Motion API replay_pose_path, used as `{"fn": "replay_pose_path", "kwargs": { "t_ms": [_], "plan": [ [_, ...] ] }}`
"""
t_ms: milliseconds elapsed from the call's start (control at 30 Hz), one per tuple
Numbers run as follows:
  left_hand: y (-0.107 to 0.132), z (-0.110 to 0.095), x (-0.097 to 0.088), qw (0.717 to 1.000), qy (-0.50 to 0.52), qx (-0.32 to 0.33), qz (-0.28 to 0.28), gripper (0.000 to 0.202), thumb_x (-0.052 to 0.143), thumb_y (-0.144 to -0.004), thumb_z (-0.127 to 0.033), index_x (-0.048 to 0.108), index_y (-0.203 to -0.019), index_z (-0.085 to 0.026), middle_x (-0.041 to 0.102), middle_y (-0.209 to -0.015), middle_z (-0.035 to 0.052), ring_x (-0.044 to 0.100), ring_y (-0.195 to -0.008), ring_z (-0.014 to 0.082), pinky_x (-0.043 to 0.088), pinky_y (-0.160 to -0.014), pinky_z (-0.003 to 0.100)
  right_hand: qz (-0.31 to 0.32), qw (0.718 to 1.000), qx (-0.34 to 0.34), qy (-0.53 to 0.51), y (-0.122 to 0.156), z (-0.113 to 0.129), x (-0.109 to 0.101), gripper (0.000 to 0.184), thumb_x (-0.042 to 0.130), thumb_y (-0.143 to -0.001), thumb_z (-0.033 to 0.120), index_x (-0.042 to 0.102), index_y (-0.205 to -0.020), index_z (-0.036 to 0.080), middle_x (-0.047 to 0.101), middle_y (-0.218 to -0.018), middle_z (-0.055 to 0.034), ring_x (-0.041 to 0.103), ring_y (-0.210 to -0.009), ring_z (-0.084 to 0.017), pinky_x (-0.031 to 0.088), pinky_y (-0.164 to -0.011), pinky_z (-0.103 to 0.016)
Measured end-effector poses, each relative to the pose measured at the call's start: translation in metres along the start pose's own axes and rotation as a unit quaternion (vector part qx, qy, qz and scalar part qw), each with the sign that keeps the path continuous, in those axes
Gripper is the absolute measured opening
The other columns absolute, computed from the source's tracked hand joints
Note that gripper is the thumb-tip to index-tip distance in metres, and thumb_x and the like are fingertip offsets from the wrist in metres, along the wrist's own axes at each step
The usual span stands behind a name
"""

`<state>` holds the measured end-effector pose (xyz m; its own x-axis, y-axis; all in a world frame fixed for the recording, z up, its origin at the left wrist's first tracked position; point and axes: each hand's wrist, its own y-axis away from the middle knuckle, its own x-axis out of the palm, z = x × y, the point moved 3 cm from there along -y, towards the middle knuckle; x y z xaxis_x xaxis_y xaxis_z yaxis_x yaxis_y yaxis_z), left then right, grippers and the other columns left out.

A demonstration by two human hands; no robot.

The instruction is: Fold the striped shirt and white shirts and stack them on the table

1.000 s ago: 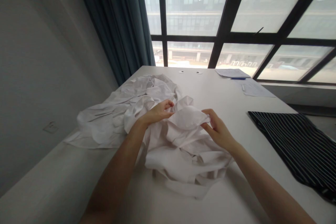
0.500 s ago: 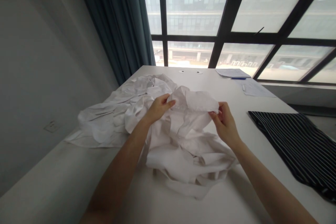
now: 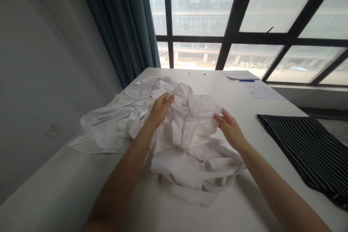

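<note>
- White collared shirt [image 3: 190, 152]: bunched on the table [image 3: 231, 94], between the two hands and mostly nearer than them; its collar [image 3: 202, 104] is lifted at the far end of the heap.
- Left hand [image 3: 160, 110]: closed on a fold of the shirt at the left end of the collar.
- Right hand [image 3: 230, 128]: open, fingers loosely spread, fingertips [image 3: 218, 116] at the shirt's right edge below the collar; no grip seen.
- Crumpled white cloth [image 3: 108, 125]: spread left of the left hand, meeting the shirt; cannot tell whether it is a separate piece.
- Black-and-white striped cloth [image 3: 304, 148]: on the right of the table, well apart from the right hand.
- Far right of the table: two paper sheets [image 3: 263, 91] and a blue pen [image 3: 247, 80].
</note>
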<state>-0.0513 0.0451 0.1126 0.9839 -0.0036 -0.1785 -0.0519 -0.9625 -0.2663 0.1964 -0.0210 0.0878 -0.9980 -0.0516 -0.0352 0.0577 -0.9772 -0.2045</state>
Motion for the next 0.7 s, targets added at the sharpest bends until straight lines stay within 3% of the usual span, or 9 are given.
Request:
{"fn": "replay_pose_path", "kwargs": {
  "t_ms": [100,200,400,467,567,700],
  "plan": [
    [0.001,-0.004,-0.003,0.998,-0.016,0.047,-0.047,0.04,0.056,-0.083,-0.06,0.055,-0.077,-0.02,0.057,-0.073,0.0011,0.057,-0.081,0.0196,0.045,-0.069,0.026,-0.012,0.999,-0.026,-0.013,-0.003,-0.003,-0.004,0.024,0.065,-0.084,0.045,0.063,-0.097,0.025,0.059,-0.067,0.0034,0.055,-0.068,-0.016,0.046,-0.067,-0.028],
    [0.002,-0.007,-0.004,0.996,-0.038,0.058,-0.056,0.043,0.052,-0.085,-0.062,0.055,-0.075,-0.02,0.055,-0.07,0.0015,0.055,-0.081,0.0203,0.044,-0.069,0.027,-0.015,0.998,-0.055,-0.038,-0.003,-0.001,-0.006,0.023,0.067,-0.082,0.041,0.061,-0.098,0.026,0.061,-0.07,0.0034,0.056,-0.069,-0.016,0.046,-0.07,-0.029],
    [0.005,-0.017,-0.001,0.994,-0.075,0.084,-0.001,0.04,0.049,-0.086,-0.056,0.054,-0.072,-0.019,0.054,-0.071,0.0005,0.053,-0.076,0.0183,0.042,-0.071,0.027,-0.074,0.994,-0.07,0.036,0.0,0.01,-0.006,0.029,0.067,-0.079,0.05,0.057,-0.091,0.026,0.06,-0.069,0.0024,0.053,-0.064,-0.016,0.041,-0.057,-0.027],
    [0.009,-0.024,0.0,0.991,-0.082,0.097,0.031,0.04,0.046,-0.087,-0.057,0.058,-0.081,-0.019,0.06,-0.081,0.0027,0.056,-0.084,0.0204,0.043,-0.077,0.028,-0.09,0.992,-0.061,0.058,0.001,0.01,-0.004,0.03,0.066,-0.078,0.052,0.056,-0.087,0.025,0.057,-0.063,0.0036,0.048,-0.057,-0.014,0.037,-0.051,-0.025],
    [0.02,-0.035,0.007,0.984,-0.111,0.084,0.112,0.052,0.052,-0.083,-0.063,0.057,-0.11,-0.02,0.065,-0.105,0.0066,0.061,-0.097,0.0258,0.045,-0.085,0.032,-0.118,0.989,-0.044,0.079,0.002,0.007,-0.003,0.028,0.064,-0.078,0.049,0.055,-0.081,0.024,0.047,-0.052,0.0066,0.038,-0.047,-0.011,0.029,-0.044,-0.023],
    [0.038,-0.046,0.024,0.943,-0.281,0.084,0.156,0.093,0.077,-0.058,-0.068,0.044,-0.131,-0.02,0.064,-0.117,0.0132,0.061,-0.107,0.0372,0.044,-0.093,0.043,-0.161,0.979,-0.007,0.123,0.003,0.001,-0.003,0.021,0.061,-0.077,0.042,0.055,-0.075,0.022,0.039,-0.048,0.0085,0.032,-0.044,-0.009,0.023,-0.04,-0.022]
  ]
}}
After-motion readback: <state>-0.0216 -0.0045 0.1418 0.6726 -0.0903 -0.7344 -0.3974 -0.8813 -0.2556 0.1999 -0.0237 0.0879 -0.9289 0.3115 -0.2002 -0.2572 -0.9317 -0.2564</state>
